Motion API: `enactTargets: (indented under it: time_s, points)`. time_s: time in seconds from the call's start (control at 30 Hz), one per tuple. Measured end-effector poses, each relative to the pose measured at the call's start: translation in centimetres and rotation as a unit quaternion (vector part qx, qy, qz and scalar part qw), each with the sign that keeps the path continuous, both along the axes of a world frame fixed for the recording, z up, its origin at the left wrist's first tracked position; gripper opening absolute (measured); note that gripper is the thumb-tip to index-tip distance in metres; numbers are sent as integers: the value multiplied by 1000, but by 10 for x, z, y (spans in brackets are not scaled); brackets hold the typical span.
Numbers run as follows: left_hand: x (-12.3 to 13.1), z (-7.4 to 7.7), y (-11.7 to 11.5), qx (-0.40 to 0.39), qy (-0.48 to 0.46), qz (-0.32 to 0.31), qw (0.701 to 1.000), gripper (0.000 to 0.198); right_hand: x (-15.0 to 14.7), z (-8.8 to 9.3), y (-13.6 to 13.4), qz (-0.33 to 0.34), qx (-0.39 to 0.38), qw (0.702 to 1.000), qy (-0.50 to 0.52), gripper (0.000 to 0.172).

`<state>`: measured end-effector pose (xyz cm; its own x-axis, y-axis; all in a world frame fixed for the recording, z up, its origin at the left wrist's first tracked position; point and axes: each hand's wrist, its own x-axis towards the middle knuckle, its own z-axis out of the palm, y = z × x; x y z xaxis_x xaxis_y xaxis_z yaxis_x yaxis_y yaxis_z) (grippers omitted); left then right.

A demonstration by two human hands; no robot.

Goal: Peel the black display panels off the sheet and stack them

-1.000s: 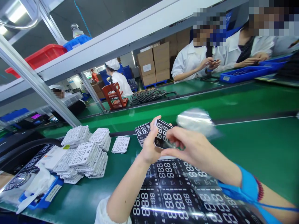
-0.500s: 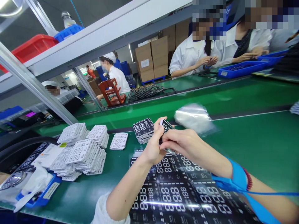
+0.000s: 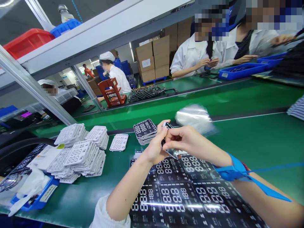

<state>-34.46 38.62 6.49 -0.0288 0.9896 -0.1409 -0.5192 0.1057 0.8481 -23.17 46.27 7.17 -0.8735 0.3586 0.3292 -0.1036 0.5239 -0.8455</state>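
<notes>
My left hand (image 3: 155, 148) is closed around a small display panel (image 3: 168, 125) with a black face and a pale edge, held tilted above the bench. Against its near side, the fingers of my right hand (image 3: 184, 139) are curled and pinched, covering much of it. A glossy dark part (image 3: 173, 153) shows below those fingers; whether it is a separate film I cannot tell. Under both hands lies a large black sheet (image 3: 173, 193) printed with white digit segments. Just beyond my left hand stands a stack of black-faced panels (image 3: 144, 128).
Stacks of white panels (image 3: 79, 153) and a single white panel (image 3: 119, 142) lie on the left. A blue bin (image 3: 45, 193) sits at the near left. Behind my right hand is a clear plastic bag (image 3: 193, 117). Co-workers (image 3: 190, 53) sit across the green bench.
My right hand has shifted slightly along the held panel, its fingers more curled. The whole view has moved a little. A co-worker's arm at the far right has reached outward.
</notes>
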Motion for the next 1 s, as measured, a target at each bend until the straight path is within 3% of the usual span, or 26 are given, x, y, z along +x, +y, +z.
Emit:
enactTargets:
  time_s: [0.1,0.2,0.23,0.3,0.33,0.43,0.53,0.63,0.8,0.93,1.0]
  points:
    - [1,2,0,3,-11,41,999,40,-1,4,-7,-2,64,998,15,25]
    - [-4,9,-1,3,-17,102,995,40,-10,-3,1,-53,109,992,35,20]
    - [-8,13,-2,5,-19,116,993,41,-11,-8,11,-77,84,993,34,19]
    - [-21,23,-5,20,-29,140,990,44,-9,-20,39,-146,-38,987,49,18]
    - [-29,27,-7,33,-37,158,986,45,-4,-26,56,-183,-50,980,59,20]
    - [-58,35,-11,73,-53,229,969,45,23,-36,97,-308,-30,944,113,18]
    - [-80,33,-11,75,-69,286,953,42,42,-42,111,-407,54,901,141,15]
    - [-91,26,-4,50,-100,329,938,36,38,-59,110,-391,150,905,76,18]
    - [-94,13,9,-22,-29,374,927,32,26,-87,117,-306,177,934,-53,24]
    - [-95,-5,19,-29,60,401,914,56,26,-78,112,-276,186,940,-78,35]
    - [-93,-16,23,-23,107,415,903,66,19,-69,101,-245,138,957,-71,38]
